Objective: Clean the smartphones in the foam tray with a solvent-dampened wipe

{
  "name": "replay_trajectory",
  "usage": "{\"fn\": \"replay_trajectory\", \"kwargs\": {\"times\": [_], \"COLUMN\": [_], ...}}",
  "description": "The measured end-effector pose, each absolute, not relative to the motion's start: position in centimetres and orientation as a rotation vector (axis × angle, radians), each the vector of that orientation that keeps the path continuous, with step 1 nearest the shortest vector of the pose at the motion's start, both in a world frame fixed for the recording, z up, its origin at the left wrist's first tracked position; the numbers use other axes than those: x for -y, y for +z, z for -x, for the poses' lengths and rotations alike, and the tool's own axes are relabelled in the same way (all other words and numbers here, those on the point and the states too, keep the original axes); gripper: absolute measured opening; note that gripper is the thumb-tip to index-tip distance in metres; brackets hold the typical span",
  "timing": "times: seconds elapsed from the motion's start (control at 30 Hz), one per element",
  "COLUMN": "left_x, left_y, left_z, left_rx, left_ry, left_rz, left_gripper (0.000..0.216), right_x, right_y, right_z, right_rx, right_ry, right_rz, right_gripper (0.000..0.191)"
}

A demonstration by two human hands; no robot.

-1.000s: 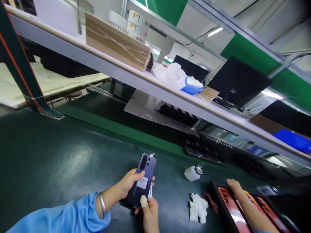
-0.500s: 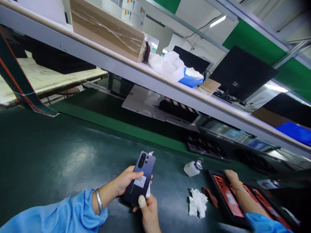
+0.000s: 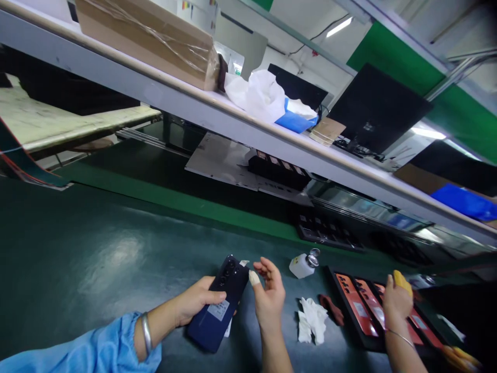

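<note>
Head view: left hand (image 3: pixel 198 300) grips the dark phone (image 3: pixel 217 313) low at centre above the table (image 3: pixel 77 259); right hand (image 3: pixel 267 295) is spread beside it, empty. White sticker remains on phone.

A dark blue phone (image 3: pixel 217 313) lies back-up and tilted in the left hand (image 3: pixel 198 303), camera cluster at its far end, a white label stuck near its middle.
</note>
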State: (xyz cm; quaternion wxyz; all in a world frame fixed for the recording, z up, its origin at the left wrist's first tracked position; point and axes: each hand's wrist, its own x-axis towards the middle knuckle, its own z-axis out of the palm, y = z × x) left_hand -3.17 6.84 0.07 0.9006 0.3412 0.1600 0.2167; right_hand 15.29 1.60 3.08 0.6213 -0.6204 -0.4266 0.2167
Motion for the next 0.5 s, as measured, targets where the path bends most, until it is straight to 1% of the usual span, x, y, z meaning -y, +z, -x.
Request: {"fn": "replay_trajectory", "kwargs": {"times": [0.1, 0.17, 0.27, 0.33, 0.37, 0.5], "left_x": [-6.7, -6.6, -6.6, -6.8, -6.9, -7.4], "left_y": [-0.2, -0.3, -0.4, -0.5, -0.5, -0.7], "left_z": [3.1, 3.1, 3.0, 2.9, 2.9, 3.0], "left_rx": [-0.34, -0.352, -0.382, -0.41, -0.423, -0.436], "left_ry": [0.417, 0.406, 0.411, 0.445, 0.465, 0.487], "left_rz": [-0.727, -0.733, -0.724, -0.706, -0.697, -0.673], "left_gripper": [0.043, 0.043, 0.044, 0.044, 0.043, 0.044], "right_x": [-3.2, -3.4, -2.1, -0.4, 0.6, 3.8], "right_y": [3.7, 3.7, 3.7, 3.9, 3.9, 3.6], "right_z": [-15.0, -14.6, -13.4, -12.5, -12.1, -12.2], "right_rx": [1.11, 1.15, 1.188, 1.245, 1.276, 1.22], "right_ry": [0.437, 0.378, 0.294, 0.318, 0.353, 0.521], "right_rz": [1.438, 1.451, 1.405, 1.317, 1.263, 1.118], "right_gripper": [0.043, 0.034, 0.015, 0.008, 0.007, 0.017]}}
